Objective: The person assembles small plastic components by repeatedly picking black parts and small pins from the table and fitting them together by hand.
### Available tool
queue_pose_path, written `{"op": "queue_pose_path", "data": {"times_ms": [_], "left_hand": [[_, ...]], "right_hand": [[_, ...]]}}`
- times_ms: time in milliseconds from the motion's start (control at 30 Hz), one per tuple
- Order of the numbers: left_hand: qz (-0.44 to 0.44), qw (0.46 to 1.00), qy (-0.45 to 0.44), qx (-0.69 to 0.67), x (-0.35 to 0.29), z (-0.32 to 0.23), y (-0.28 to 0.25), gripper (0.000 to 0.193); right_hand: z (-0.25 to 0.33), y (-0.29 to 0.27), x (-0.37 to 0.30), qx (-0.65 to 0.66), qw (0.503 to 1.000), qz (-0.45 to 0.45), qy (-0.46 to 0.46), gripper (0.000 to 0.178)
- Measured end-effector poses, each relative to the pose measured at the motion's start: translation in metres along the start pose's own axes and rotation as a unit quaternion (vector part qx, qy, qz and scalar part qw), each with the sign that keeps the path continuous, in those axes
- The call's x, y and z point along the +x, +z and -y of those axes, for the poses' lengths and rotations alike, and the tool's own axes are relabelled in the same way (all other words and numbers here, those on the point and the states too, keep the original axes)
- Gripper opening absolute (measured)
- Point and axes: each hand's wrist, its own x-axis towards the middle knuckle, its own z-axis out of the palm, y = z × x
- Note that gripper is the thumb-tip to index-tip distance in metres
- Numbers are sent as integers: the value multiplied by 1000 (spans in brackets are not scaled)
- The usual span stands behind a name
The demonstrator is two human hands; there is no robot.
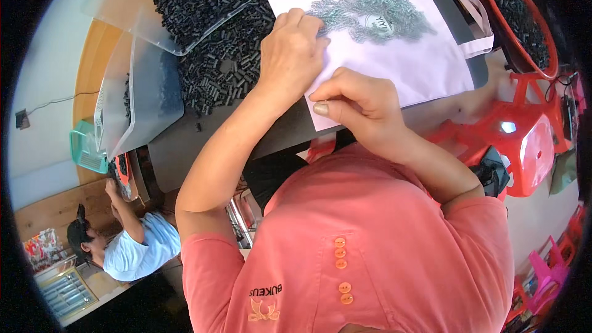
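The left hand (290, 55) lies flat on the white bag (394, 49), fingers spread, pinning it. The right hand (357, 105) pinches the bag's near edge shut-fingered, just short of the grey bits (370, 6).

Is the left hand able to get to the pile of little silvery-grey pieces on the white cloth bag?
Probably yes. The left hand already rests at the edge of the pile of little silvery-grey pieces on the white cloth bag, and nothing lies between them.
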Motion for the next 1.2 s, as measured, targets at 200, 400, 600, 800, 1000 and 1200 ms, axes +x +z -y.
{"op": "queue_pose_path", "data": {"times_ms": [200, 400, 600, 800, 1000, 1200], "left_hand": [[23, 995, 33, -93, -8, 9, -7, 14], [26, 992, 40, -114, -10, 10, -9, 14], [11, 996, 53, -77, -12, 9, -7, 13], [-1, 987, -36, -155, -17, 1, -13, 7], [-4, 923, -194, -332, -23, -9, -24, 5], [-49, 794, -293, -531, -35, -35, -40, 6]], "right_hand": [[0, 0, 2, 1, 1000, 14, -17, 11], [-2, 0, 2, -12, 999, 3, -50, 11], [-4, 1, 2, -24, 997, 4, -67, 12], [-1, 0, -1, -16, 999, -3, -47, 13], [8, -8, 3, 11, 998, -57, -13, 11], [9, -22, 22, -11, 991, -128, 22, 11]]}}
